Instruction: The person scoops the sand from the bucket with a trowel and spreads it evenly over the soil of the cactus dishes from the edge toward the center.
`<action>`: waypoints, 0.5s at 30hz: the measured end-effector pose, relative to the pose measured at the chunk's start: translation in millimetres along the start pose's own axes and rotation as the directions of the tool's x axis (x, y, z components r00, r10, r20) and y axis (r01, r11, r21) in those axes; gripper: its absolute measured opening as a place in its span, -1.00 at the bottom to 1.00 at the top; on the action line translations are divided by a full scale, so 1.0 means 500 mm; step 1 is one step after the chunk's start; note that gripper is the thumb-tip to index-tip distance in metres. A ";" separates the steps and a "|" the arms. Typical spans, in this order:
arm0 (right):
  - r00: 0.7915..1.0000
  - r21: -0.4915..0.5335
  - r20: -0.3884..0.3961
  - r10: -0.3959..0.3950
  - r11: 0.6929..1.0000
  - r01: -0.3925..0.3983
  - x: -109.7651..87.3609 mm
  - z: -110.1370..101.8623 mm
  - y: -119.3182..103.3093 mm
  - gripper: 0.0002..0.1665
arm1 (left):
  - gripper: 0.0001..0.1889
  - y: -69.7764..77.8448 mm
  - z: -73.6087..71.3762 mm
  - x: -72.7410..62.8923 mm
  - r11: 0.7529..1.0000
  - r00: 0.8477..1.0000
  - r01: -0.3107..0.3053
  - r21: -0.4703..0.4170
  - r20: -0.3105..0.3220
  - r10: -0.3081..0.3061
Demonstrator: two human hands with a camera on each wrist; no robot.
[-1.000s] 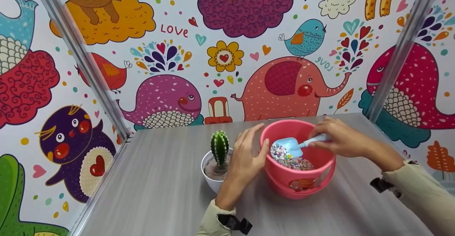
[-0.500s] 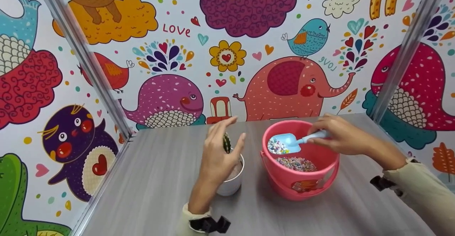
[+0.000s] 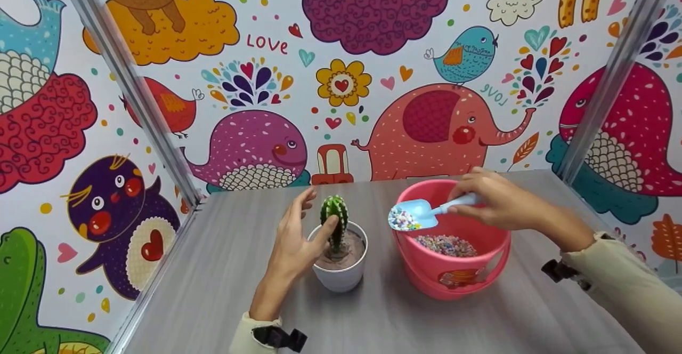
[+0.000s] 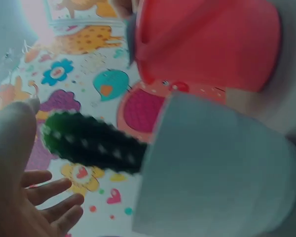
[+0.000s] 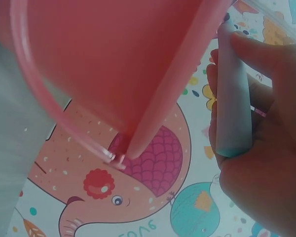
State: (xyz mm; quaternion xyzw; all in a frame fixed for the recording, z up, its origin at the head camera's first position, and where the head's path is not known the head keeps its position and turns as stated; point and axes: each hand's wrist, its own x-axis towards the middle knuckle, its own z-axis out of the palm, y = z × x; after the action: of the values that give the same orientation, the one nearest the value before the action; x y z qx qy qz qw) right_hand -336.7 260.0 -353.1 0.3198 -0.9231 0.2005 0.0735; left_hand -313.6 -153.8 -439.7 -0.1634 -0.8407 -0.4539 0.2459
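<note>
Work surface: grey wood-grain table (image 3: pixel 208 279) before a cartoon-printed wall (image 3: pixel 266 146). The light-blue plastic scoop (image 3: pixel 426 217), carrying multicoloured beads (image 3: pixel 403 219), is over the near-left rim of the pink plastic bucket (image 3: pixel 471 228). Right hand (image 3: pixel 491 200) grips its handle; keeping the blade level should limit spillage. Loose beads (image 3: pixel 446 245) remain inside the bucket. Left hand (image 3: pixel 295 247), fingers extended, holds nothing beside the ribbed green cactus (image 3: pixel 337 209) in a round white pot (image 3: pixel 341 280) of brownish soil (image 3: pixel 352 252).

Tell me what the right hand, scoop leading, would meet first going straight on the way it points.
Probably the cactus: the light-blue scoop in the right hand points roughly that way. Depth is unclear, so the left hand, whose thumb overlaps it in the head view, might come first.
</note>
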 end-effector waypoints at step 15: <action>1.000 -0.054 0.012 -0.007 0.999 0.008 0.052 0.027 -0.047 -0.72 | 0.09 -0.092 0.023 -0.033 0.990 0.934 0.133 0.044 0.330 -0.140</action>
State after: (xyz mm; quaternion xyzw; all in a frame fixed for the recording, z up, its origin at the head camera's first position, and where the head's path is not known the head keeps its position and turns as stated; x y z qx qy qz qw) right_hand -342.9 223.2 -350.7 0.3223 -0.9274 0.1734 0.0773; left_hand -325.9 -169.4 -486.0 -0.1764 -0.8841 -0.4271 0.0702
